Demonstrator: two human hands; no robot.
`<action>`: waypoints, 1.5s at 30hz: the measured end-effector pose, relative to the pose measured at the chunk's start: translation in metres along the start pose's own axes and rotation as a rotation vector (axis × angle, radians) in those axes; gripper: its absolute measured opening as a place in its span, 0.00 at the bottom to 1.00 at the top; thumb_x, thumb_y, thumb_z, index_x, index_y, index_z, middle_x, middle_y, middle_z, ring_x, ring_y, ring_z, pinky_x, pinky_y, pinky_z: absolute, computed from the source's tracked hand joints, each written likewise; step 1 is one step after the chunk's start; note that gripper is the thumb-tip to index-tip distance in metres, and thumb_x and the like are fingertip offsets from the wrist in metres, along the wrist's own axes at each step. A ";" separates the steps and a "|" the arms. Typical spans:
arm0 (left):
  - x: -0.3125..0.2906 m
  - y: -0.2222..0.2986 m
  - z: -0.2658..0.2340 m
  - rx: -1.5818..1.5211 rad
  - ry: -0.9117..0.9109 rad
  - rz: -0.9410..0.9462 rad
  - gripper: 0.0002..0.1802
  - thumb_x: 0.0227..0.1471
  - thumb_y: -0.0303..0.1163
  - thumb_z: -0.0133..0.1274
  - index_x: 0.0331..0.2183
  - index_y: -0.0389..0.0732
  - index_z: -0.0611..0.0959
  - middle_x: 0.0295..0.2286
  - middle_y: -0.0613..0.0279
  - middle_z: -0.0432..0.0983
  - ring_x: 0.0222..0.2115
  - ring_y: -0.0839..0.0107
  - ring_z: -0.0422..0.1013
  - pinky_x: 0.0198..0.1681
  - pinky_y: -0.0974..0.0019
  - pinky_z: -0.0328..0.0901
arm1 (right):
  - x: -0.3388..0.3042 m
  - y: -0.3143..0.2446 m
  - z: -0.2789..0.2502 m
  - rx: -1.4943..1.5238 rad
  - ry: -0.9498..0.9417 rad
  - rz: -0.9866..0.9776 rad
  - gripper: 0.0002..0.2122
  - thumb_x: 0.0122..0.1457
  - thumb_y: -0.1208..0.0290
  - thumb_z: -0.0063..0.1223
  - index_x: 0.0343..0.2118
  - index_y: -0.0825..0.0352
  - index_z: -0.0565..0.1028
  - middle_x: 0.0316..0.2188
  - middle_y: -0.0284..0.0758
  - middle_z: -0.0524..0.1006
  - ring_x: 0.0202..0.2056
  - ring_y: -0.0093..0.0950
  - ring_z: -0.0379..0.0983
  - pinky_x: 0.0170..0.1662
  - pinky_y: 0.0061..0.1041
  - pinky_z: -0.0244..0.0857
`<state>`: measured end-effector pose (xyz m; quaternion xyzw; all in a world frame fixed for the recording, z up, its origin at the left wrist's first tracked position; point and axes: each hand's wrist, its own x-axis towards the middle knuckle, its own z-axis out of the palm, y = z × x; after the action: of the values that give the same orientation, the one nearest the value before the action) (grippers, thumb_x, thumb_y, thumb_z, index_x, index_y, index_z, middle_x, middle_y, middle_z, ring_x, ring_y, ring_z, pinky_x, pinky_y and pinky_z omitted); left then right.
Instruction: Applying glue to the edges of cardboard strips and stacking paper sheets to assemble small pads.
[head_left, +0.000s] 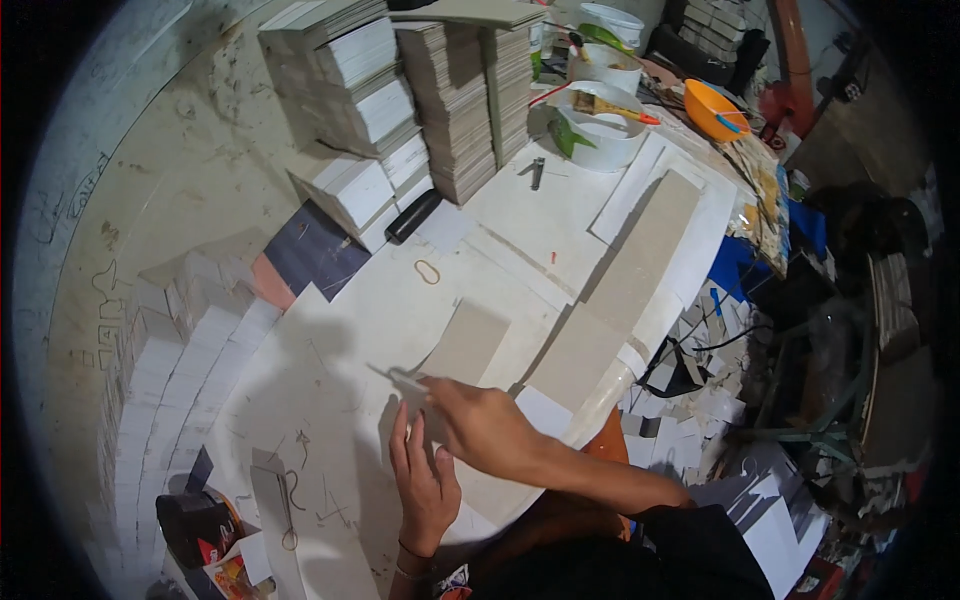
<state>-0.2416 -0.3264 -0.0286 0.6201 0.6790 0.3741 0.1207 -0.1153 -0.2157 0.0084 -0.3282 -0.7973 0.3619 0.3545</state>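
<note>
The right hand [484, 425] pinches a thin gray strip [393, 376]; the left hand [428, 492] has its fingers apart. The strip looks light and stiff, best held by its near end.

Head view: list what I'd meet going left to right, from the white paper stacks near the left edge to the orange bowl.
White paper stacks → dark bluish sheet → left hand → right hand → white tub → orange bowl.
</note>
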 end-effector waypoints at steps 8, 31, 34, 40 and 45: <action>0.007 -0.012 -0.005 0.365 -0.350 0.080 0.35 0.66 0.49 0.47 0.65 0.36 0.68 0.69 0.47 0.52 0.71 0.43 0.44 0.70 0.34 0.35 | 0.011 0.058 -0.042 -0.545 0.239 0.094 0.20 0.57 0.66 0.66 0.48 0.73 0.76 0.45 0.49 0.71 0.49 0.47 0.66 0.51 0.42 0.64; 0.013 -0.022 0.020 0.220 0.100 0.162 0.37 0.57 0.38 0.59 0.61 0.27 0.67 0.62 0.36 0.59 0.64 0.40 0.54 0.65 0.35 0.46 | 0.032 -0.001 -0.015 0.060 -0.162 0.308 0.08 0.63 0.76 0.57 0.43 0.72 0.78 0.34 0.51 0.82 0.35 0.43 0.81 0.35 0.34 0.74; 0.014 -0.009 0.009 0.323 -0.059 0.183 0.40 0.64 0.44 0.52 0.66 0.29 0.62 0.67 0.35 0.50 0.69 0.38 0.44 0.68 0.31 0.39 | 0.041 0.052 -0.020 0.233 0.164 0.396 0.12 0.64 0.71 0.58 0.46 0.73 0.76 0.34 0.49 0.81 0.35 0.44 0.78 0.37 0.35 0.71; 0.010 -0.010 0.004 0.467 -0.267 0.087 0.37 0.65 0.48 0.50 0.64 0.32 0.67 0.68 0.38 0.52 0.70 0.42 0.45 0.69 0.35 0.40 | -0.033 0.008 -0.044 -0.674 0.029 0.146 0.40 0.48 0.52 0.71 0.54 0.83 0.69 0.59 0.60 0.60 0.59 0.57 0.59 0.61 0.54 0.53; 0.022 -0.011 0.022 0.337 0.061 0.191 0.26 0.55 0.37 0.64 0.52 0.32 0.81 0.57 0.43 0.72 0.58 0.48 0.65 0.59 0.44 0.57 | -0.072 -0.001 -0.046 -0.642 -0.132 0.201 0.40 0.46 0.52 0.71 0.53 0.84 0.71 0.59 0.62 0.62 0.60 0.58 0.59 0.62 0.56 0.55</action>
<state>-0.2408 -0.2973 -0.0444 0.6813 0.6736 0.2835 -0.0416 -0.0403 -0.2570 0.0082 -0.4758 -0.8554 0.1459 0.1434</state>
